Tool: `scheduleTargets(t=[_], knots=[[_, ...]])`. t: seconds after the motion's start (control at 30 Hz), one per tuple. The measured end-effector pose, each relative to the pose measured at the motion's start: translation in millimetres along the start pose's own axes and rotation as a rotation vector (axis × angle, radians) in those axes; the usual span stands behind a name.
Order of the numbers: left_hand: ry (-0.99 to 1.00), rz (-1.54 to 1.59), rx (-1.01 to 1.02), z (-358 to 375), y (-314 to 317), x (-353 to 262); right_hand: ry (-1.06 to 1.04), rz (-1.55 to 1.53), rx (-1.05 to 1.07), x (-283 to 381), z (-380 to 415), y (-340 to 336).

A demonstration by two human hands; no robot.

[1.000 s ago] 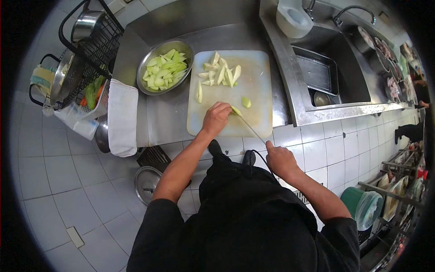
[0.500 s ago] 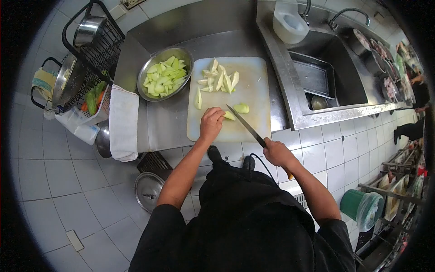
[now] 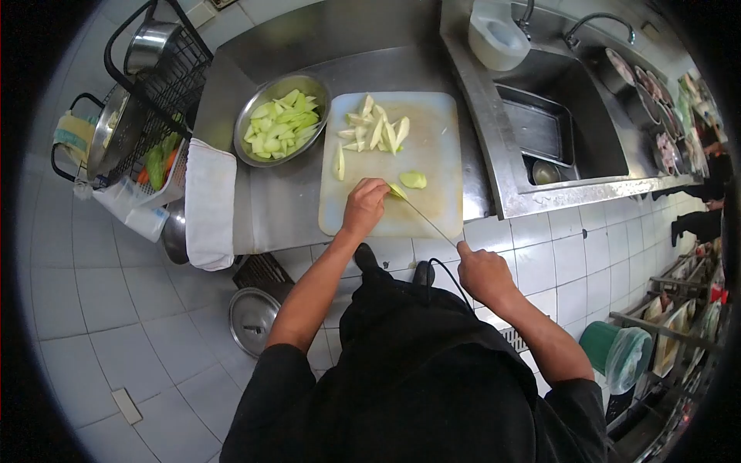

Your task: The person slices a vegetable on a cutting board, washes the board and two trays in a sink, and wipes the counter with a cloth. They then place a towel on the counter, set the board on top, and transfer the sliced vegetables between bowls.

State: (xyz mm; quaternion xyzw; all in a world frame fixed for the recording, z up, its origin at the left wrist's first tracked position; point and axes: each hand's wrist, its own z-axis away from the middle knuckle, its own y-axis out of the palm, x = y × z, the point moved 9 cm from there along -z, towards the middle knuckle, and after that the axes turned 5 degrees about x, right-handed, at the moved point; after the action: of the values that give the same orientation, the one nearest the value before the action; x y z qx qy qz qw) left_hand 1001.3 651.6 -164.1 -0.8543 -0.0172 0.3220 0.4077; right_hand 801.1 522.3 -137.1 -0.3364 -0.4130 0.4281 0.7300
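My left hand point(image 3: 366, 207) is closed, its fingertips pinching a pale green vegetable piece point(image 3: 397, 191) near the front of the white cutting board point(image 3: 432, 210). In my right hand point(image 3: 486, 275) is a long knife point(image 3: 434, 224), gripped by its handle. Its blade appears edge-on as a thin line, with the tip end at the pinched piece. Just beyond lies a rounded green chunk point(image 3: 414, 180). A single wedge point(image 3: 340, 163) rests at the left of the board, and a heap of pale wedges point(image 3: 375, 130) sits at the back.
Left of the board stands a metal bowl point(image 3: 241, 127) of cut green pieces. A white towel point(image 3: 211, 204) hangs over the counter edge beside a black rack point(image 3: 158, 92). On the right is a sink point(image 3: 594, 127) holding a dark tray point(image 3: 536, 127). Another person's legs point(image 3: 698, 224) show far right.
The knife has turned from showing its flat side to edge-on, and its tip end now meets the pinched piece. My right hand has shifted slightly right and down.
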Motion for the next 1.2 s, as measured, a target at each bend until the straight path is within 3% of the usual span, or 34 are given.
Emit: scheduleTargets(t=[1.2], knots=[[0.038,-0.006,0.022,-12,9,14,-0.027,-0.014,0.049,-20,-69,42]])
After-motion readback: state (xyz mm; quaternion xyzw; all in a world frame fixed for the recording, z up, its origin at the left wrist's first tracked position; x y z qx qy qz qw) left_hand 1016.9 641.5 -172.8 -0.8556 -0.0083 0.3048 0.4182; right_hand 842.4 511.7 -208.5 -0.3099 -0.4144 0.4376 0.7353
